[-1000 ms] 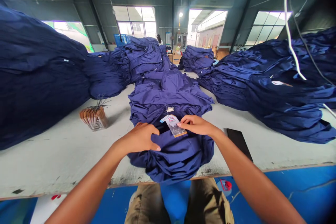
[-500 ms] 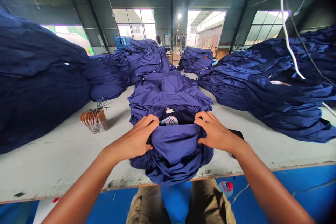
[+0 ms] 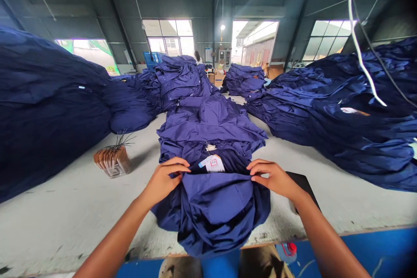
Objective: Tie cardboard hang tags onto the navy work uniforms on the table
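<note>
A navy blue garment (image 3: 218, 202) lies on the table in front of me, its loose fabric bunched near the front edge. Inside its opening a white hang tag (image 3: 215, 163) with a red logo shows, along with a small blue-and-white label (image 3: 206, 161). My left hand (image 3: 167, 180) pinches the left end of the opening's edge between thumb and fingers. At the right end, my right hand (image 3: 272, 178) grips the same edge in a similar pinch. The edge stretches between both hands, below the tag.
Tall piles of navy garments stand on the left (image 3: 48, 117) and right (image 3: 293, 113). A bundle of brown tags with black strings (image 3: 112, 160) sits on the white table (image 3: 65, 221). A flat black object (image 3: 304, 186) lies beside my right forearm. A white cable (image 3: 358, 47) hangs at right.
Both hands have moved slightly outward, drawing the garment's edge wider and lower. More of the hang tag and the dark inside shows. The view has tilted up a little.
</note>
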{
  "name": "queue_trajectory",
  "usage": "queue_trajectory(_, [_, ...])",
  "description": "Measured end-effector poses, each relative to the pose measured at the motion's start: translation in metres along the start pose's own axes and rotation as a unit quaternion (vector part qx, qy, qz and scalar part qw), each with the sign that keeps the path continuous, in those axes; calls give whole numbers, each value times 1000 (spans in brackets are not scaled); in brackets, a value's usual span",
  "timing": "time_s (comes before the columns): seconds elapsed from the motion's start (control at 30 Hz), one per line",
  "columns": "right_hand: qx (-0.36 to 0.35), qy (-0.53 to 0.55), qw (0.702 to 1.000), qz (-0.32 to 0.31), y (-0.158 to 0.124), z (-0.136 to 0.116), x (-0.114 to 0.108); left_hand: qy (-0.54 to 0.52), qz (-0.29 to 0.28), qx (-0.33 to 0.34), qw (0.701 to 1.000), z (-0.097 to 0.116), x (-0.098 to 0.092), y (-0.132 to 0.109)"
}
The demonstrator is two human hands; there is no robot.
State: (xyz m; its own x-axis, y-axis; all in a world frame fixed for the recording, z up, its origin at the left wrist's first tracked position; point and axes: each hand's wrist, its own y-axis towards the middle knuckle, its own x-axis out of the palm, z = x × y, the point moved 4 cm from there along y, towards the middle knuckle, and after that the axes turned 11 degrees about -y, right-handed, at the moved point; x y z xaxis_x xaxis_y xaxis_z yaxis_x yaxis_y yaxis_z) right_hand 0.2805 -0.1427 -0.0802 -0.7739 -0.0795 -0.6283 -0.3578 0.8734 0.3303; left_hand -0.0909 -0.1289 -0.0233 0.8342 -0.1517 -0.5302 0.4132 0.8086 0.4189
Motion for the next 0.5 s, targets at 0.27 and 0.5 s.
queue_trajectory(0.27, [55,121,969,-209,102,-8,-59,-182,-75,-134,971,-19,-48,96])
queue_trajectory(0.5, [148,40,948,280,234,20,-107,-182,354,-56,916,-43,-78,221])
